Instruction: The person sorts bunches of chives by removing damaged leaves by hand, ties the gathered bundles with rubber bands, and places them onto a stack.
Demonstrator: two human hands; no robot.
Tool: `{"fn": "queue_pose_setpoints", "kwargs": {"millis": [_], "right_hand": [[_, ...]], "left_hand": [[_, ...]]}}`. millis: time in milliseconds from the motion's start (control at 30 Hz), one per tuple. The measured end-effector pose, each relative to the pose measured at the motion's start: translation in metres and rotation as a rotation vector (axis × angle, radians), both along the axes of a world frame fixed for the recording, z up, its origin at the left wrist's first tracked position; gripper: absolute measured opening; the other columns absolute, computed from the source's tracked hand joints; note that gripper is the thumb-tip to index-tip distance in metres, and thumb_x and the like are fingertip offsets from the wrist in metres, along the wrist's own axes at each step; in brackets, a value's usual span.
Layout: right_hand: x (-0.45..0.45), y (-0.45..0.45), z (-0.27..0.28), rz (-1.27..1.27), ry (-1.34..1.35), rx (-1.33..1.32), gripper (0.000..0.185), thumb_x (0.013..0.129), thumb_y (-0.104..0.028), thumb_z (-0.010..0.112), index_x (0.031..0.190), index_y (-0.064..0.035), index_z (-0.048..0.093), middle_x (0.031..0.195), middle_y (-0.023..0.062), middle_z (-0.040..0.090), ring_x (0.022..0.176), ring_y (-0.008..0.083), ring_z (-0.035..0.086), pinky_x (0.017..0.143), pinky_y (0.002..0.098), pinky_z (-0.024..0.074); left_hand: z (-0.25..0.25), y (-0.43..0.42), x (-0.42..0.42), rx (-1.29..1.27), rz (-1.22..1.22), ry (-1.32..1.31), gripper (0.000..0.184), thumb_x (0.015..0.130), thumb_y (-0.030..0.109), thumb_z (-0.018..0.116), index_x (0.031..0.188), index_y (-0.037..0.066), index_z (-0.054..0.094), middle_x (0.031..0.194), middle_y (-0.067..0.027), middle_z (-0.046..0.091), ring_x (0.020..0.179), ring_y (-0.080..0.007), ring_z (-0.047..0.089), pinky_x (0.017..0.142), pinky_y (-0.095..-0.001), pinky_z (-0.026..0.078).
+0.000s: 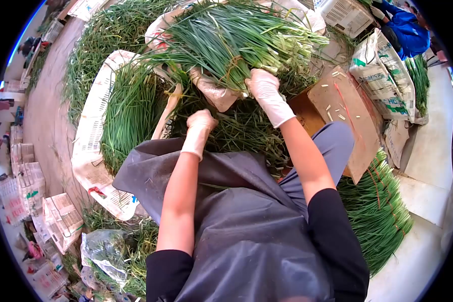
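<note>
A large heap of green chives (221,40) lies ahead of me, with its pale cut ends toward the right. My right hand (263,84), in a whitish glove, is closed at the near edge of that heap, around the stalk ends of some chives. Lower and to the left, my left hand (202,121), also gloved, is curled shut above loose dark leaves (246,128). Whatever its fingers may hold is hidden. Between the hands and the heap shows a crumpled pale plastic wrap (214,90).
At my left stands a white plastic crate (88,146) with upright chives (131,108). A cardboard box (345,116) with scraps on it is at my right, bundled chives (380,211) below it. A co-worker in blue (410,30) is at the upper right, near a white crate (382,75).
</note>
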State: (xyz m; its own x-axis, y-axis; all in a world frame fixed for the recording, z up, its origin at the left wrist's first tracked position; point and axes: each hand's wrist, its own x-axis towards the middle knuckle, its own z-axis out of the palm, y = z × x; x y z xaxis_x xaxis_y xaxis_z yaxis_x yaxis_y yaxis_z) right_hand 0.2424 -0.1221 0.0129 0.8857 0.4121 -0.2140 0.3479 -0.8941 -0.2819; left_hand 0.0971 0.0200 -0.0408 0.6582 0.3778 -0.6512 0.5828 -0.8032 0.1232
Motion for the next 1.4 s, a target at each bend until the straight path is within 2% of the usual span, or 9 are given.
{"fn": "queue_pose_setpoints", "kwargs": {"millis": [133,200,367,700,900,1000,1100,1233,1400], "right_hand": [[0.001,-0.006,0.011,-0.045,0.283,0.523,0.033,0.076,-0.033,0.059,0.100,-0.0109,0.066,0.096,0.0145,0.065,0.092,0.0295,0.061,0.081,0.0376,0.0464],[0.005,-0.016,0.004,-0.011,0.092,0.341,0.033,0.079,-0.035,0.057,0.100,-0.0121,0.066,0.096,0.0132,0.065,0.090,0.0288,0.062,0.080,0.0371,0.0462],[-0.018,-0.028,0.023,-0.204,0.623,0.887,0.025,0.088,-0.023,0.054,0.099,-0.0032,0.064,0.066,0.0030,0.059,0.057,0.0103,0.052,0.054,0.0232,0.0405],[-0.109,-0.028,-0.026,-0.302,0.919,1.061,0.018,0.084,-0.019,0.063,0.083,-0.0015,0.063,0.068,0.0010,0.060,0.054,0.0081,0.052,0.052,0.0220,0.0423],[-0.132,-0.041,-0.013,-0.155,0.134,0.889,0.015,0.081,-0.015,0.061,0.075,-0.0014,0.059,0.065,0.0033,0.055,0.059,0.0093,0.049,0.057,0.0239,0.0410],[-0.117,-0.079,-0.023,-0.234,0.675,0.982,0.017,0.082,-0.020,0.058,0.078,-0.0031,0.061,0.066,0.0050,0.057,0.064,0.0102,0.051,0.067,0.0238,0.0422],[-0.121,-0.111,-0.044,0.077,-0.047,-0.008,0.034,0.077,-0.033,0.061,0.095,-0.0051,0.063,0.097,0.0160,0.061,0.093,0.0260,0.057,0.082,0.0366,0.0442],[-0.131,-0.057,0.016,-0.068,0.617,0.782,0.033,0.085,-0.028,0.059,0.101,-0.0004,0.062,0.090,0.0121,0.063,0.088,0.0212,0.059,0.078,0.0321,0.0453],[-0.118,-0.042,0.010,-0.293,0.801,0.976,0.019,0.085,-0.017,0.061,0.089,0.0013,0.062,0.066,-0.0006,0.056,0.058,0.0067,0.049,0.056,0.0201,0.0407]], "left_hand": [[0.068,-0.015,-0.027,0.012,0.128,-0.527,0.042,0.082,0.033,0.060,0.114,0.007,0.054,0.094,-0.0122,0.065,0.086,-0.0247,0.063,0.076,-0.0350,0.048],[0.055,-0.025,-0.041,-0.912,0.572,-0.931,0.031,0.087,0.023,0.056,0.112,0.006,0.055,0.088,-0.0071,0.066,0.079,-0.0159,0.062,0.070,-0.0278,0.047],[0.047,-0.055,-0.049,-1.184,0.784,-0.711,0.021,0.089,0.018,0.055,0.105,0.007,0.060,0.087,-0.0046,0.066,0.073,-0.0104,0.061,0.067,-0.0207,0.045],[0.007,-0.051,-0.028,-1.709,1.153,-0.798,0.028,0.086,0.025,0.060,0.104,0.003,0.059,0.089,-0.0069,0.065,0.074,-0.0136,0.061,0.068,-0.0259,0.049],[0.000,-0.046,-0.034,-1.597,1.227,-0.816,0.024,0.085,0.016,0.061,0.102,-0.001,0.060,0.092,-0.0126,0.065,0.080,-0.0209,0.063,0.074,-0.0309,0.050],[0.008,-0.038,-0.037,-1.575,1.271,-0.800,0.029,0.088,0.021,0.056,0.109,0.001,0.057,0.097,-0.0126,0.064,0.083,-0.0218,0.062,0.073,-0.0310,0.049],[0.020,-0.042,-0.038,-1.587,1.225,-0.766,0.031,0.090,0.026,0.052,0.109,0.002,0.056,0.098,-0.0124,0.064,0.087,-0.0219,0.061,0.074,-0.0309,0.048],[0.015,-0.055,-0.039,-1.618,1.028,-0.786,0.034,0.092,0.029,0.049,0.108,0.001,0.057,0.101,-0.0117,0.063,0.090,-0.0194,0.060,0.079,-0.0296,0.046],[0.020,-0.042,-0.054,-1.233,0.944,-0.764,0.032,0.092,0.023,0.050,0.118,0.005,0.054,0.097,-0.0078,0.062,0.078,-0.0152,0.060,0.075,-0.0289,0.048]]}}
